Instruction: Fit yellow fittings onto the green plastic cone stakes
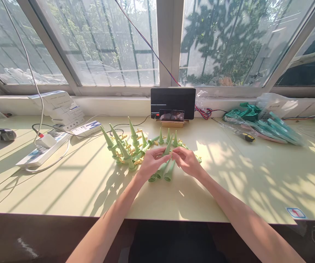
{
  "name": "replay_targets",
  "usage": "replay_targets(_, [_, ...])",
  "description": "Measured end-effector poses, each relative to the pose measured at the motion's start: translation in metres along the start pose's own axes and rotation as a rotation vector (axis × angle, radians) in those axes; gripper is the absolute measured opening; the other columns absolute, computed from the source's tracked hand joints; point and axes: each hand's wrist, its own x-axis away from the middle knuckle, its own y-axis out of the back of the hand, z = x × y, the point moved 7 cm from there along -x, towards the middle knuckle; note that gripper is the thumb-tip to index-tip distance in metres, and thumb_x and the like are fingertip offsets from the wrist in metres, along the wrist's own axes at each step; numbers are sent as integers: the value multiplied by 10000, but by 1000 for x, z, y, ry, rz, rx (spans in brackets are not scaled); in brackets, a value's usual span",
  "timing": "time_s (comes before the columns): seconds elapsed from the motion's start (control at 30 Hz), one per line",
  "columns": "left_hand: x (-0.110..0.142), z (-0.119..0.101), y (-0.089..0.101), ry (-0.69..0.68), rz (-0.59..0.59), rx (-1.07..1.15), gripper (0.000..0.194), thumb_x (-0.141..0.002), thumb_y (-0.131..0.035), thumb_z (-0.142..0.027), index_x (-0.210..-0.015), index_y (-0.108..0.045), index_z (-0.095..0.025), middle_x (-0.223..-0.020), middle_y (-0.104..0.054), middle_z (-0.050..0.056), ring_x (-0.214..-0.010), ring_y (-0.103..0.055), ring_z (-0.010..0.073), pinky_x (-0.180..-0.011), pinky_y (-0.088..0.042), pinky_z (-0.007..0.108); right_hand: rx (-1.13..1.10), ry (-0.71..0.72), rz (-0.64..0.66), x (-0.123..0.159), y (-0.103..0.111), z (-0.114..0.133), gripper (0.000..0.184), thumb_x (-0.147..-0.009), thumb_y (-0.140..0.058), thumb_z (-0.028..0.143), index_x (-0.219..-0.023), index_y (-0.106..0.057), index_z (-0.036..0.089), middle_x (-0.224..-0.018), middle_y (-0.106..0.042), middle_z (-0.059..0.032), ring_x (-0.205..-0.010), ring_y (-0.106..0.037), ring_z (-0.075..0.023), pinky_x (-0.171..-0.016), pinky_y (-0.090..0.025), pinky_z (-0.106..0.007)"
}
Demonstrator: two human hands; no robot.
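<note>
My left hand and my right hand meet over the middle of the pale yellow-green table. Both have their fingers pinched together around a green plastic cone spike held between them. Under my hands lie several more green cones on their sides. To the left stands a cluster of upright green cones with small yellow valves. A few short cone tips stand behind my hands.
A black tablet with a phone in front leans at the windowsill. A white power strip with cables and boxes lie at left. Plastic bags of teal parts sit at right, next to a small tool.
</note>
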Motion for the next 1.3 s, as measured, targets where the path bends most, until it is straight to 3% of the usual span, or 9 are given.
replay_targets(0.47, [1,3,-1,58,2,-60,362,-807,-714,-431,-1105,-770,-233,-823,-744,25,-658,-623,152,-541,-440,229,112,60,-97,2,3,0,174,-917,-552,346,-865,-635,203,-765,-671,-52,-682,-606,-176,-606,-482,-297])
replay_targets(0.87, [1,6,-5,16,45,-24,404,-837,-692,-421,-1184,-734,-219,-835,-738,50,-788,-669,197,-711,-532,284,7,18,-116,2,6,0,232,-902,-574,370,-765,-612,186,-653,-561,-11,-555,-472,-127,-501,-383,-263])
replay_targets(1.13, [0,5,-6,-4,56,-6,399,-812,-724,-395,-1170,-737,-222,-980,-747,60,-808,-683,194,-758,-552,294,-71,-24,-121,1,5,-8,245,-885,-598,404,-789,-633,181,-649,-556,-2,-543,-463,-115,-480,-374,-248])
replay_targets(1.3, [1,6,-6,3,49,-2,416,-822,-709,-411,-1185,-727,-211,-964,-757,68,-860,-701,217,-807,-571,327,-61,-43,-122,1,4,-12,275,-882,-588,441,-783,-614,185,-640,-554,1,-526,-464,-111,-461,-366,-242])
